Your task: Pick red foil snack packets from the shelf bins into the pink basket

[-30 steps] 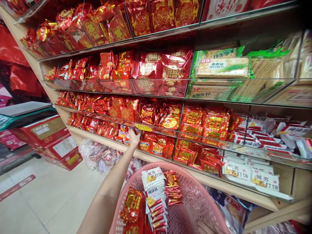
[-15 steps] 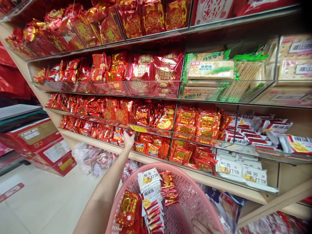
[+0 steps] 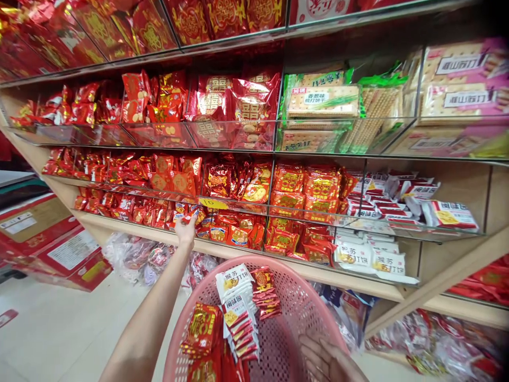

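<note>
My left hand (image 3: pixel 186 229) reaches to the front of the lowest shelf bin, its thumb and fingers curled around small red-and-blue snack packets (image 3: pixel 181 210). Some of its fingertips are hidden among them. Below, a pink perforated plastic basket (image 3: pixel 296 273) holds white cracker packets (image 3: pixel 234 280), a strip of small red packets (image 3: pixel 265 292) and larger red-and-gold packets (image 3: pixel 202 329). My right hand (image 3: pixel 324 356) lies inside the basket's right side, palm up and fingers stretched out, with nothing in it.
Clear-fronted wooden shelves (image 3: pixel 234 245) rise ahead, filled with wrapped snacks. A yellow price tag (image 3: pixel 213 203) sits just above my left hand. Red cartons (image 3: pixel 71 254) stand at left on the floor. Bagged goods (image 3: pixel 133 257) lie under the shelf, and a diagonal wooden brace (image 3: pixel 433 281) crosses at right.
The view has shifted, so the shelves sit further left. My left hand has moved a little left along the bin, away from the yellow tag. My right hand shows more fully.
</note>
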Demonstrator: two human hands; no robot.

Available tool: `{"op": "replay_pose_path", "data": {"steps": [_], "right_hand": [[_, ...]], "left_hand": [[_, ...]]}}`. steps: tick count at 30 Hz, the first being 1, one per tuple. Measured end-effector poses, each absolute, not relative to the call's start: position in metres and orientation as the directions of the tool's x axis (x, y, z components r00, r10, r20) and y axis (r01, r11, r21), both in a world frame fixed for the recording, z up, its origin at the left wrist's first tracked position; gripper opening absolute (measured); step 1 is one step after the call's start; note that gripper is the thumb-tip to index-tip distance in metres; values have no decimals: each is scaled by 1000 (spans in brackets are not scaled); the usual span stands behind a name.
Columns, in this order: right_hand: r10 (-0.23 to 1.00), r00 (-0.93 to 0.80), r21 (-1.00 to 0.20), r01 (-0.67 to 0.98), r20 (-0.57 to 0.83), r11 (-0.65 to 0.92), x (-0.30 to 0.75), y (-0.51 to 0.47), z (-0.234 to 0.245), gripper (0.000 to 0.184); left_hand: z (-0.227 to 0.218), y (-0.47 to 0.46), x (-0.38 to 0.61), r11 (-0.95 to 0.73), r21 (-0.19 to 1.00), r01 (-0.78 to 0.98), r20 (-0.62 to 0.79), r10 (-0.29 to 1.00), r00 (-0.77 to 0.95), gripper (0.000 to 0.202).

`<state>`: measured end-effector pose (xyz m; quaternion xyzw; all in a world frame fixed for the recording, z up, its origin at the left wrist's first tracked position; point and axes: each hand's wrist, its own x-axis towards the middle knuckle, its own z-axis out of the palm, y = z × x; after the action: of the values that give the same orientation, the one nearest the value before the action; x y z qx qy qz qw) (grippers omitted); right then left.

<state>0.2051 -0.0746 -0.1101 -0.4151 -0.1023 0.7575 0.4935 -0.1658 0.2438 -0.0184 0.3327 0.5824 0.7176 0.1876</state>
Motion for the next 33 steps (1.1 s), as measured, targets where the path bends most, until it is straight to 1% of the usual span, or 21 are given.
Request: {"op": "replay_pose_path", "data": {"steps": [2,5,9,11,14,16,18,21,24,26,28,30,33], "right_hand": [[842,-125,-594,-655,-525,-468,201,-76,-104,57],[851,-95,-625,-638,-516,-450,197,-77,-94,54],[853,-76,-644,-622,-516,-446,194,-74,-79,53],[868,-74,-673,-600,-492,-433,190,-71,-69,51],[894,-96,-740,-525,-439,-420,182,-65,-50,52],[909,-118,-787,-464,-400,-407,176,-62,-35,56],[923,-120,-833,-402,-364,-381,170,-61,-21,57],[942,-129,-884,-328,-309,-335,162,-64,-6,57],[948,-175,-897,-313,-268,-311,155,-67,-2,57],[954,-177,-910,-299,-244,-288,152,-68,-4,54],[960,-168,-927,-266,-226,-265,150,-66,-8,50],[958,-167,-931,-248,-233,-270,150,-65,-10,46],[951,-158,-910,-284,-266,-301,148,-65,-8,45]], "left_hand": [[-19,227,-169,-271,961,47,222,664,-714,34],[-17,194,-168,-301,952,-60,184,714,-676,36],[2,140,-153,-322,924,-208,146,797,-587,40],[16,110,-139,-333,904,-268,162,847,-506,38],[29,61,-110,-235,947,-217,154,930,-334,35],[29,30,-88,-133,979,-155,103,976,-190,36],[21,4,-67,-24,995,-100,22,999,-25,36],[5,-22,-42,73,992,-99,-56,984,166,32],[-7,-33,-26,134,982,-134,-79,932,353,26],[-10,-36,-21,147,982,-118,-84,903,420,24],[-12,-37,-18,144,986,-88,-92,895,435,25],[-13,-37,-16,130,989,-65,-90,899,429,27],[-15,-37,-15,107,992,-65,-68,895,442,26]]}}
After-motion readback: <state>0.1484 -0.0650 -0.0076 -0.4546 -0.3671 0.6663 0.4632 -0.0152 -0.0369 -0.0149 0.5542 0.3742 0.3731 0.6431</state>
